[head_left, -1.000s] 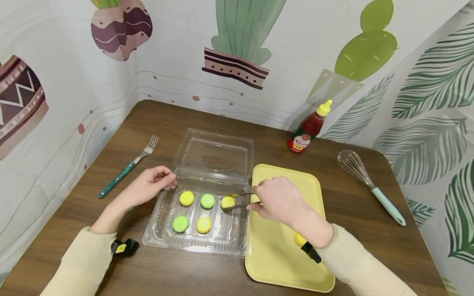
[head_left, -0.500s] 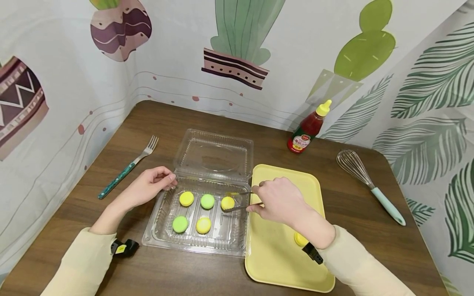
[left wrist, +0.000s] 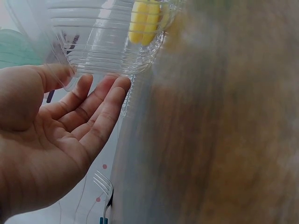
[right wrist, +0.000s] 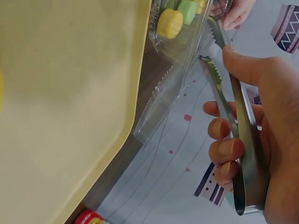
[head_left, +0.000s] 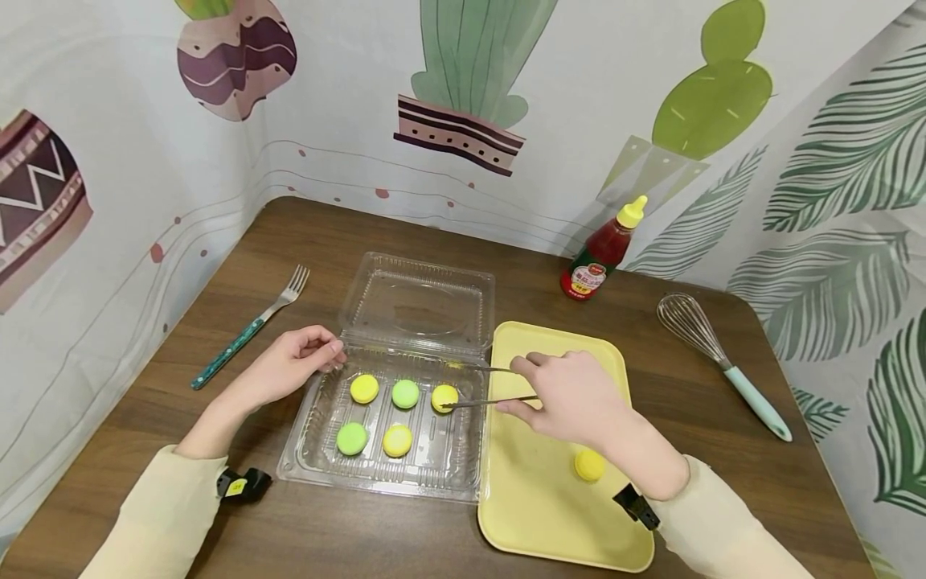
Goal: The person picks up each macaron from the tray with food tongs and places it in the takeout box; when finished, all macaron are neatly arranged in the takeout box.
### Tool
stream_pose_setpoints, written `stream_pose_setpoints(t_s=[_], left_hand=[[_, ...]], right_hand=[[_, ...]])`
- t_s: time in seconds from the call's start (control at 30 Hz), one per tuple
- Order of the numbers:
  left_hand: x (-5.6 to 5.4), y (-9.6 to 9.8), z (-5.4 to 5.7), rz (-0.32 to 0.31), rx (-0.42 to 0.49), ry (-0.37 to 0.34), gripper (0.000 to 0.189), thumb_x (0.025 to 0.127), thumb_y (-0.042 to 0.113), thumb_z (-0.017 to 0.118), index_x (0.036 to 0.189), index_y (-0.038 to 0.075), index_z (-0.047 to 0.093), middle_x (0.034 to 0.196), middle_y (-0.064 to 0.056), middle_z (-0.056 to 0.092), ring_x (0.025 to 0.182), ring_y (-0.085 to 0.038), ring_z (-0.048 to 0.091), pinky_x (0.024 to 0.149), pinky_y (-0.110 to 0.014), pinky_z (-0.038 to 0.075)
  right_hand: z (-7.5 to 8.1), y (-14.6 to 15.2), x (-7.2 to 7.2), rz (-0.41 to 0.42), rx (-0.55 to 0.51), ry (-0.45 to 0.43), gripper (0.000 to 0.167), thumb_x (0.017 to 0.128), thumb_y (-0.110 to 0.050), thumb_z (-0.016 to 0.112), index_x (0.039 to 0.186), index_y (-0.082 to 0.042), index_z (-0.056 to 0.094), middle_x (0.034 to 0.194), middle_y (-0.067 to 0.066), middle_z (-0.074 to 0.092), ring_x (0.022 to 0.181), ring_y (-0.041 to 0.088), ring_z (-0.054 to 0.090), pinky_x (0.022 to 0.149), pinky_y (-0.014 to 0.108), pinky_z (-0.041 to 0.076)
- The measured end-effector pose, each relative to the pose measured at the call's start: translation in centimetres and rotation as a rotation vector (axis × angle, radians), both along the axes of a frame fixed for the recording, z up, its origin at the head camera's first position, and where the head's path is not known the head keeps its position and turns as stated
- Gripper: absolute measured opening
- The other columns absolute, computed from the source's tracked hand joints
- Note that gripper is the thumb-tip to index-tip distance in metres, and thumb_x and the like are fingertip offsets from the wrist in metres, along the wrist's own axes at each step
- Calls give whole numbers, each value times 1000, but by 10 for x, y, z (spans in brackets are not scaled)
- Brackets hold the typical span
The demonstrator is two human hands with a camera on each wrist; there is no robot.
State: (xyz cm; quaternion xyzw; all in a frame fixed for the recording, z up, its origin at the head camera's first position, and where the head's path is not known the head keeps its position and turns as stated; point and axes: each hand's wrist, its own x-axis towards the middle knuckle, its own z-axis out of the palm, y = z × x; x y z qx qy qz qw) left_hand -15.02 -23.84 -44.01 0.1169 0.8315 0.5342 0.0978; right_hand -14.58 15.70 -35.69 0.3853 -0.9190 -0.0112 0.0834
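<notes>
From my station, the yellow macaron (head_left: 443, 393) lies in the clear clamshell box (head_left: 383, 486), leftward of my right hand (head_left: 575, 396), the nearer one, which grips the metal tongs (right wrist: 251, 140), arms parted, long axis running left to right across the box's side wall. My left hand (head_left: 300, 362) pinches the box's left edge; a green macaron (head_left: 406, 393) sits just beside the yellow one, and the yellow tray (head_left: 535, 515) lies beneath my right hand.
</notes>
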Motion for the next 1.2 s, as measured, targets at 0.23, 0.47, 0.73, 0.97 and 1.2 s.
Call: stream_pose_setpoints(t_s=[0.23,0.47,0.73,0.97,1.2], left_hand=[[0,0,0,0,1,-6,20,105,12,52,108,-5,63,100,-14,71,90,-22,68,75,-25,56],[0,1,1,-2,5,-12,20,105,12,53,108,-5,62,100,-15,71,90,-22,68,75,-25,56],[0,1,1,-2,2,-8,21,105,12,52,109,-6,62,99,-15,71,91,-23,68,76,-25,56],[0,1,0,-4,11,2,20,105,10,52,107,-6,63,98,-15,71,89,-22,68,76,-25,56],[0,1,0,0,12,5,20,105,12,52,105,-5,63,96,-15,71,88,-22,69,75,-25,56]], right_hand=[[0,26,6,-21,-59,33,49,82,-59,73,99,-14,66,76,-7,65,43,12,43,42,26,33],[-3,57,14,-80,-105,37,48,82,-56,74,103,-13,69,83,-4,70,43,9,48,42,25,33],[-6,88,26,-131,-105,29,49,81,-57,74,104,-14,69,81,-7,68,47,3,44,44,24,35],[-8,108,40,-152,-133,51,45,77,-54,79,101,-16,69,68,-18,52,48,-4,33,43,21,28],[-15,127,52,-182,-142,36,43,71,-47,86,98,-17,70,69,-20,48,52,-5,37,44,20,30]])
